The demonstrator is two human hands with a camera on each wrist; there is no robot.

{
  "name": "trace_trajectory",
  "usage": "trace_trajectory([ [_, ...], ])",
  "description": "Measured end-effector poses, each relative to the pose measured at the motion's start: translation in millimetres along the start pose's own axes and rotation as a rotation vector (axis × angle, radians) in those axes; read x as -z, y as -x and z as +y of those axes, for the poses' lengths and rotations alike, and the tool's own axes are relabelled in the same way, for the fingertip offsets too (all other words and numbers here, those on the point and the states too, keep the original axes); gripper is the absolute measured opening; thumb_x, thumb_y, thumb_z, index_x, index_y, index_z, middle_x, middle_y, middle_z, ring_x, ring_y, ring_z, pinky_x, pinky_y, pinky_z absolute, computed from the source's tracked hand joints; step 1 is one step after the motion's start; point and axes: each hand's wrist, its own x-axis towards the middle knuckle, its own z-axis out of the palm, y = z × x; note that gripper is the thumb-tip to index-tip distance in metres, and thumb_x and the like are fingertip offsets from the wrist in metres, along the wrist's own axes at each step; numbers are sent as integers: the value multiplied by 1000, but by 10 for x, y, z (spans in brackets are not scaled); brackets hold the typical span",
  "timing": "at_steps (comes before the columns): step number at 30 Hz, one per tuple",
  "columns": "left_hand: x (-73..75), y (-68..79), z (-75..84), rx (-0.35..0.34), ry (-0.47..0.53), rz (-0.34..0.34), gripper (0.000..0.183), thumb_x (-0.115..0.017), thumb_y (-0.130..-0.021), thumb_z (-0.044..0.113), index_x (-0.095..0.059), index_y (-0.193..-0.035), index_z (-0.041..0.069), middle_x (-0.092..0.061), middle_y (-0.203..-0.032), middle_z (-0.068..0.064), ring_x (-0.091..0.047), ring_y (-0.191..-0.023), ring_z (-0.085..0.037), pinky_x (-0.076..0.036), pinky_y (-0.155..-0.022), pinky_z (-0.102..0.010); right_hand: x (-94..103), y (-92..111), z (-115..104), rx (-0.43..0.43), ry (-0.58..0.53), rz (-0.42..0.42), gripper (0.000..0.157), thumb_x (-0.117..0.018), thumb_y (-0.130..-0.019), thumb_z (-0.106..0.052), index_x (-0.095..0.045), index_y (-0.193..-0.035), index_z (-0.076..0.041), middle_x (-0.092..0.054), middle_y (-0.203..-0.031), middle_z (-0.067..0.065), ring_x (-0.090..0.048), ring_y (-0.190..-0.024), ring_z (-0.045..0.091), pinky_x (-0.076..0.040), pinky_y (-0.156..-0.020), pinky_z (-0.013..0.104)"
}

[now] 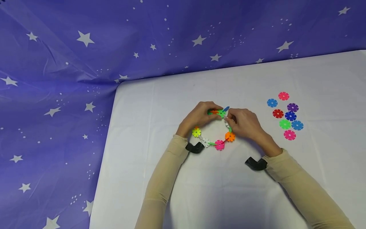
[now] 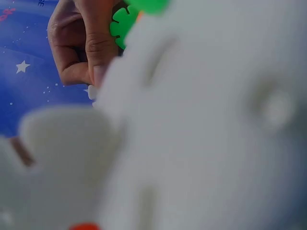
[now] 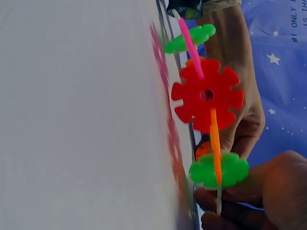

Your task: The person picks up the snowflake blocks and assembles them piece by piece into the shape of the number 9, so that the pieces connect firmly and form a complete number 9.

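Observation:
A loop of slotted plastic snowflake discs, linked edge to edge, lies between the hands; its near side has a yellow disc [image 1: 196, 132], a pink disc [image 1: 219, 145] and an orange disc [image 1: 230, 137]. At the loop's far side, my left hand [image 1: 201, 114] grips the chain by a green disc [image 1: 221, 113] and an orange one, partly hidden by its fingers. Just to the right, my right hand [image 1: 245, 123] pinches a white disc [image 1: 227, 124], mostly covered. A blue disc [image 1: 226, 108] sticks up between both hands. In the right wrist view, a red disc [image 3: 207, 95] hangs in the chain.
Loose discs lie apart on the white tablecloth to the right, among them a red disc [image 1: 278, 113], a purple disc [image 1: 293, 107] and a pink disc [image 1: 290, 135]. A blue star-patterned curtain [image 1: 171, 38] borders the table behind and left. A blurred white disc [image 2: 201, 124] fills much of the left wrist view.

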Motion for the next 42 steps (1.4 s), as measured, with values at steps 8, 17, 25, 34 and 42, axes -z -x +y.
trace_trajectory([
  [8,-5,-4,10,14,6,12,36,-74,-87,23,-70,-121,11,-71,-115,-3,-63,-101,-9,-47,-91,-18,-33,18,-14,39,38,68,17,-67,-87,-11,-58,-73,-9,-54,-62,2,-45,-54,17,-32,-50,29],
  [17,7,-23,30,7,-8,33,36,-75,-86,25,-71,-119,12,-71,-115,-2,-63,-103,-9,-47,-93,-20,-33,12,-28,61,52,115,20,-67,-87,-9,-55,-70,-11,-50,-61,1,-44,-54,17,-30,-49,28],
  [25,1,-27,63,0,2,29,36,-75,-86,23,-70,-120,10,-70,-111,-2,-61,-97,-8,-47,-88,-18,11,-3,-31,26,51,83,16,-67,-88,-10,-58,-74,-9,-54,-64,3,-45,-55,18,-31,-49,29],
  [34,177,53,136,-10,-91,-38,57,-73,-89,26,-54,-140,8,-63,-120,-5,-57,-110,-14,-43,-100,-24,96,-9,-44,-92,-5,-19,13,-69,-89,-14,-64,-82,-6,-60,-69,6,-46,-58,19,-33,-53,30],
  [42,423,467,156,169,-200,-103,77,-78,-83,39,-45,-146,9,-56,-120,-11,-55,-104,-23,-45,-93,-34,30,-11,-2,-90,-77,-21,15,-70,-89,-13,-63,-79,-4,-60,-68,7,-46,-58,19,-35,-55,30],
])
